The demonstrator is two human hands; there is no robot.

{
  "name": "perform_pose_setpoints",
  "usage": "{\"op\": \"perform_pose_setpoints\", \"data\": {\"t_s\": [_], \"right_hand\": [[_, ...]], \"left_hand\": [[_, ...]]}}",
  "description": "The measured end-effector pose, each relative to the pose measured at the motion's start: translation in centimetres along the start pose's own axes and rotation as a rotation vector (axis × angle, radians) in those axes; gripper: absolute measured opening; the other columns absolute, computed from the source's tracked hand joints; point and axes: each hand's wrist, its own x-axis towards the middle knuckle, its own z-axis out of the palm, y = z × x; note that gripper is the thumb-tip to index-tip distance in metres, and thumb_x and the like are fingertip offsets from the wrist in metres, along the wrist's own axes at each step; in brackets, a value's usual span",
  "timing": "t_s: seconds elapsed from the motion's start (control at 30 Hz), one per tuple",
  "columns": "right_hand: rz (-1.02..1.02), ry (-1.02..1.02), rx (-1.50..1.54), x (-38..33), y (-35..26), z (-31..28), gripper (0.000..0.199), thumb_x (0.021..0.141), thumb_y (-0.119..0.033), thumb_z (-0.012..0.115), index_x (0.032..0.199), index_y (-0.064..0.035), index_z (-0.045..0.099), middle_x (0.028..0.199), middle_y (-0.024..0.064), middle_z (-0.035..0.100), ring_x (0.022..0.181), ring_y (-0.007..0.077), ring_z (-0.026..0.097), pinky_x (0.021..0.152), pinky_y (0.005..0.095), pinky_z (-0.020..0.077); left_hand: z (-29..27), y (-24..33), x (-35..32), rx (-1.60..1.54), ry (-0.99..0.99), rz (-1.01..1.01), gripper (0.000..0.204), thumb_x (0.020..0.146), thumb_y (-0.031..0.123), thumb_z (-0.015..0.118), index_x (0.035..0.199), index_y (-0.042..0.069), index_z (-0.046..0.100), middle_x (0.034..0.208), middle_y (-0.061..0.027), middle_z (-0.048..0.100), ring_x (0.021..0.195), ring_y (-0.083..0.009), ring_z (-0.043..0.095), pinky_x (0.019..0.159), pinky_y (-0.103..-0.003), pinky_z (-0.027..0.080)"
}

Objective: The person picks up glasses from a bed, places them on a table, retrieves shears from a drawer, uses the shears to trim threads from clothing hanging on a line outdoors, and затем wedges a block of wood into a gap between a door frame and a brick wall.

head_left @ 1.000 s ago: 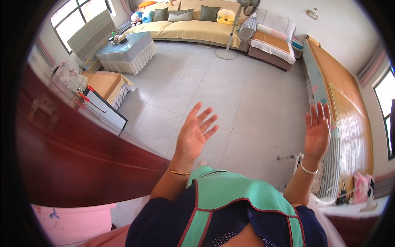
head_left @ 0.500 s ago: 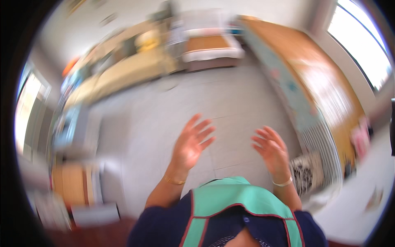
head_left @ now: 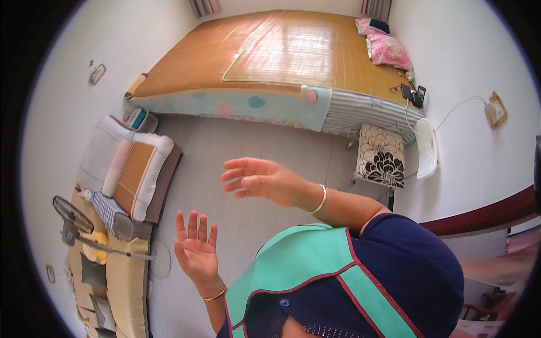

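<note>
My left hand (head_left: 197,250) is raised over the floor, palm up and fingers spread, with a gold bracelet at its wrist. My right hand (head_left: 267,181) is stretched out across the front of me, fingers apart, a pale bangle on its wrist. Neither hand holds or touches anything. Beneath both lies the grey tiled floor (head_left: 225,141). A green apron (head_left: 298,256) with dark red edging covers my chest. Beyond the right hand stands a wide bed (head_left: 186,62) topped with woven mats.
A stool (head_left: 378,147) with a flower-patterned cushion stands by the bed's right end, next to a white plastic chair (head_left: 426,149). Left are an armchair (head_left: 135,174), a standing fan (head_left: 73,215) and a beige sofa (head_left: 132,281). A white cable (head_left: 457,103) hangs from the right wall.
My view has swung right, so the bed now lies straight ahead and the sofa at the left. My right hand has come across in front of me; both hands stay open.
</note>
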Motion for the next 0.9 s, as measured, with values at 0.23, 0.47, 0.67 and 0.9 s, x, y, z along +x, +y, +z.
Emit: {"op": "perform_pose_setpoints", "data": {"t_s": [0.23, 0.47, 0.67, 0.9], "right_hand": [[-0.04, 0.133, -0.088, 10.9, -0.2, -4.3, 0.048, 0.09, -0.019, 0.062, 0.132, -0.0074, 0.044, 0.122, 0.0086, 0.054, 0.113, 0.0195, 0.055, 0.094, 0.0342, 0.0449], [-0.187, 0.458, -0.121, 21.0, -1.0, -7.6, 0.048, 0.089, -0.02, 0.062, 0.132, -0.0068, 0.045, 0.122, 0.0089, 0.054, 0.111, 0.0188, 0.055, 0.093, 0.0338, 0.0451], [-0.359, 0.491, -0.13, 25.3, -0.8, -8.2, 0.05, 0.089, -0.021, 0.063, 0.132, -0.0058, 0.044, 0.12, 0.009, 0.055, 0.109, 0.0182, 0.056, 0.091, 0.0322, 0.0463], [-0.491, 0.738, -0.194, 23.1, -1.9, -8.7, 0.049, 0.088, -0.016, 0.063, 0.131, -0.0047, 0.045, 0.119, 0.0097, 0.056, 0.108, 0.0183, 0.057, 0.091, 0.0326, 0.0471]], "left_hand": [[-6.2, 1.9, 16.1, -0.073, -0.204, -0.17, 0.06, 0.095, 0.041, 0.045, 0.144, 0.012, 0.028, 0.136, -0.0129, 0.046, 0.124, -0.0267, 0.047, 0.102, -0.049, 0.039], [-8.6, 3.0, 33.1, -0.08, -0.407, -0.407, 0.059, 0.095, 0.041, 0.043, 0.144, 0.012, 0.027, 0.136, -0.0142, 0.045, 0.124, -0.0273, 0.047, 0.101, -0.048, 0.041], [-8.3, 2.3, 43.4, -0.125, -0.623, -0.568, 0.059, 0.097, 0.041, 0.039, 0.145, 0.011, 0.025, 0.14, -0.014, 0.041, 0.128, -0.0268, 0.043, 0.105, -0.049, 0.036], [-4.9, -3.2, 46.2, -0.224, -0.813, -0.865, 0.057, 0.097, 0.033, 0.04, 0.144, 0.006, 0.024, 0.139, -0.0187, 0.041, 0.127, -0.0317, 0.043, 0.106, -0.05, 0.035]]}}
